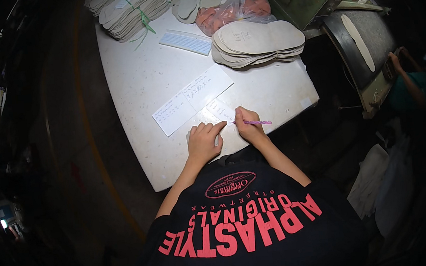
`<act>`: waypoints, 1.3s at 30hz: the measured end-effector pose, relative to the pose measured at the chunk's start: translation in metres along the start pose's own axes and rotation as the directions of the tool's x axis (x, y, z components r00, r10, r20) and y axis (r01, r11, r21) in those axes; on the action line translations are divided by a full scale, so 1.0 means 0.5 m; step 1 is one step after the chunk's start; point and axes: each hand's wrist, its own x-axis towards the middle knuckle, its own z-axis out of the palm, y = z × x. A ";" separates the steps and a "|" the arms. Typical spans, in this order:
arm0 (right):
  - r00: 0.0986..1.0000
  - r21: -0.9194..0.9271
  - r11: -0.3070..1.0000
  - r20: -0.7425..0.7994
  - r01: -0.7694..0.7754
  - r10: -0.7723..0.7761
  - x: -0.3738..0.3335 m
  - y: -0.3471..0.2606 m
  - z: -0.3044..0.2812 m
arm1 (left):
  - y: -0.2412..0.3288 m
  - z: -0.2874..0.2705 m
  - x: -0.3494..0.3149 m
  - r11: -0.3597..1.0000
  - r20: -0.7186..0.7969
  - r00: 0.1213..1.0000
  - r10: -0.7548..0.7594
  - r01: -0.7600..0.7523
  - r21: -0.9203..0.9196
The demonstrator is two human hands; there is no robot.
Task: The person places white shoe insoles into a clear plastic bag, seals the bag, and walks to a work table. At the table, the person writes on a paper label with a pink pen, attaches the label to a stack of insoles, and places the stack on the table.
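Note:
My right hand (pixel 249 126) is closed round a slim purple pen (pixel 258 122); its tip is hidden by the fingers, low over a small white slip of paper (pixel 218 108) with handwriting on it. Beside it my left hand (pixel 203 142) lies palm down, fingers stretched, the index finger pointing toward the pen. Under this hand shows the edge of a pale grey object (pixel 217 140), mostly covered, whose kind I cannot make out. Just beyond the slip is a longer white paper strip (pixel 192 99), handwritten and divided in two by a line.
On the white table (pixel 135 89) stand a stack of pale insole-shaped pieces (pixel 258 40), a string-tied bundle (pixel 134 13), a light-blue ruled pad (pixel 186 42) and a plastic bag with orange pieces (pixel 243 11). Right, a co-worker's arm (pixel 404 73) reaches toward a green machine's dark bench (pixel 381 29).

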 end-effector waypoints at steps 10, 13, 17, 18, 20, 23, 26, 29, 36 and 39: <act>0.999 0.074 0.997 -0.036 0.030 -0.027 0.002 0.003 0.000 | 0.004 -0.002 0.003 1.000 0.010 1.000 -0.008 0.008 0.006; 0.999 0.084 0.996 -0.031 0.015 -0.012 0.002 0.008 0.000 | 0.003 -0.001 0.001 1.000 0.008 1.000 -0.009 0.008 0.007; 0.999 0.131 0.991 -0.006 -0.035 0.036 0.001 0.011 -0.002 | 0.001 0.001 -0.001 1.000 0.014 1.000 -0.012 0.012 0.009; 0.998 0.160 0.985 0.011 -0.069 0.068 0.000 0.011 -0.003 | 0.001 0.001 -0.001 1.000 0.015 1.000 -0.013 0.013 0.011; 0.997 0.151 0.987 0.049 -0.061 0.054 0.000 0.008 -0.005 | 0.001 0.002 0.000 1.000 0.015 1.000 -0.009 0.008 0.013; 0.997 0.117 0.992 0.062 -0.046 0.039 -0.001 0.002 -0.005 | 0.002 0.002 0.001 1.000 0.019 1.000 -0.014 0.014 0.014; 0.999 0.119 0.993 0.038 -0.012 0.008 0.001 -0.002 -0.006 | 0.004 0.001 0.002 0.999 0.039 0.999 -0.023 0.022 0.032; 0.998 0.092 0.995 0.055 -0.040 0.035 0.003 0.000 -0.010 | 0.005 -0.001 0.002 0.999 0.043 0.999 -0.019 0.017 0.042; 0.992 0.224 0.968 -0.026 -0.111 0.120 0.003 -0.010 -0.014 | 0.003 -0.001 0.001 0.999 0.029 0.999 -0.034 0.034 0.014; 0.963 -0.205 0.966 -0.185 0.160 -0.199 0.001 -0.027 -0.024 | -0.001 0.004 0.000 0.999 -0.008 0.999 -0.052 0.052 -0.008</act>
